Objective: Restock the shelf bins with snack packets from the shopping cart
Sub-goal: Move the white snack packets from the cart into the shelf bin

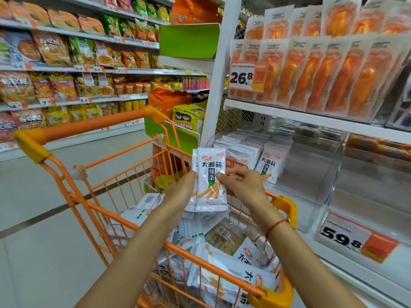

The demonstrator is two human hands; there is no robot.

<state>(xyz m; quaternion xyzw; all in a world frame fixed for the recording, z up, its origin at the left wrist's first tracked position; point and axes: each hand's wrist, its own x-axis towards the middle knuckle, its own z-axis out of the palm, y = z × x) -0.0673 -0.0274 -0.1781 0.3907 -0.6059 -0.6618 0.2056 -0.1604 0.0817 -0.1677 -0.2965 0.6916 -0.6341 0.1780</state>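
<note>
Head view: one camera only, looking down over your forearms at the cart and the shelf to your right.
Left hand [184,187]: you hold the white snack packets [211,181] from their left edge; fingers wrap behind the stack and are mostly hidden, so the grip is judged from how the stack sits against the palm.
Right hand [239,185]: thumb and fingertips pinch the right edge of the front packet, roughly at mid-height.
Packets held: a small stack, at least two, front one printed side to camera. Long axis upright, tilted slightly. They hang above the far end of the shopping cart [124,221], clear of the load below.
Cart stock: more white packets of the same print lie jumbled in the basket, plus a brown-patterned pack among them.
Target bin [266,152]: clear bin on the lower shelf, already part-filled with matching packets standing upright. It lies up and to the right of your hands, just beyond the right fingertips.
Key relation: bin is on the right-hand side, so your right hand is nearer. Packets are already upright like the ones in the bin, so I judge no rotation is needed, only a shift right and forward.
Neighbour bin [311,174]: clear, to the right of the target, looks largely unfilled. Contents behind the glare can't be told.
Risk, my call: the stack may fan or slip if you let go with the left hand first.
</note>
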